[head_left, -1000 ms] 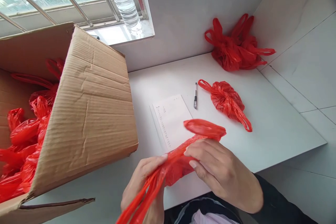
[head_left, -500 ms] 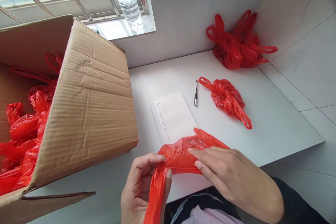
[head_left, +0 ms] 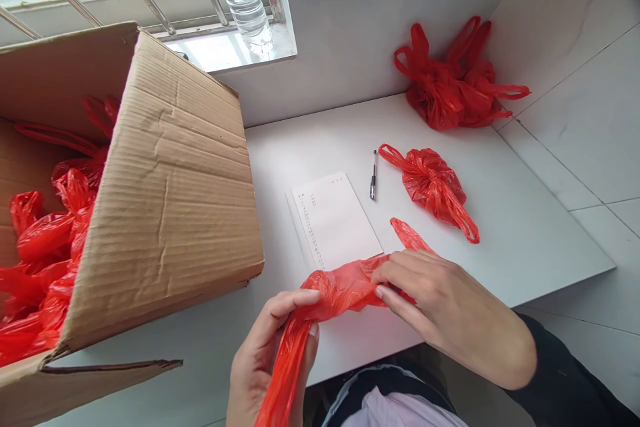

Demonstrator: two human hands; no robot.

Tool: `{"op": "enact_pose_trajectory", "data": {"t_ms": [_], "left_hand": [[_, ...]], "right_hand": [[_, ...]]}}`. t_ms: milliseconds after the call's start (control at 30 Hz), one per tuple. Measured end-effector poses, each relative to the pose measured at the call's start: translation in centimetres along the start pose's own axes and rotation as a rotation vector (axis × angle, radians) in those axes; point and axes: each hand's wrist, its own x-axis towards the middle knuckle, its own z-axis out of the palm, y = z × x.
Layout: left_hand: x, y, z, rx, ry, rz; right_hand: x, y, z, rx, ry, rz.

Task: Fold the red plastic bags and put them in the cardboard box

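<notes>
A thin red plastic bag (head_left: 345,287) stretches between my two hands above the near edge of the table. My left hand (head_left: 270,353) grips its gathered end between thumb and fingers, and a twisted strip hangs down across the palm. With thumb and fingers closed, my right hand (head_left: 435,300) pinches the other side; a loose red tip sticks out beyond it. Just behind the bag lies a notepad (head_left: 340,213) with handwriting along its left side. A knotted red bag (head_left: 435,180) rests farther back, with a black pen (head_left: 373,177) to its left.
On the left stands a cardboard box (head_left: 195,167) on its side, holding several red bags (head_left: 47,237). More tied red bags (head_left: 453,93) sit in the back right corner of the white table (head_left: 530,233). A water bottle (head_left: 247,10) stands on the windowsill.
My right hand has moved slightly up and right and its fingers have closed on the bag. The bag between the hands is narrower and more bunched.
</notes>
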Motion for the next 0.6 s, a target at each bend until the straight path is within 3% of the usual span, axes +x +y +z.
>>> {"op": "enact_pose_trajectory", "data": {"t_ms": [167,367,500,600], "left_hand": [[0.7,-1.1,-1.2,-0.063,-0.127,-0.026],[0.3,0.5,-0.3,-0.033,-0.051,-0.099],[1.1,1.2,0.3,0.136,-0.118,-0.003],[1.8,0.7,0.0,0.101,-0.129,0.039]], "right_hand": [[0.0,0.2,-0.6,0.082,0.149,0.053],[0.1,0.1,-0.9,0.125,0.203,0.078],[0.2,0.2,-0.9,0.123,0.218,0.1],[0.2,0.4,-0.9,0.117,0.222,0.107]]}}
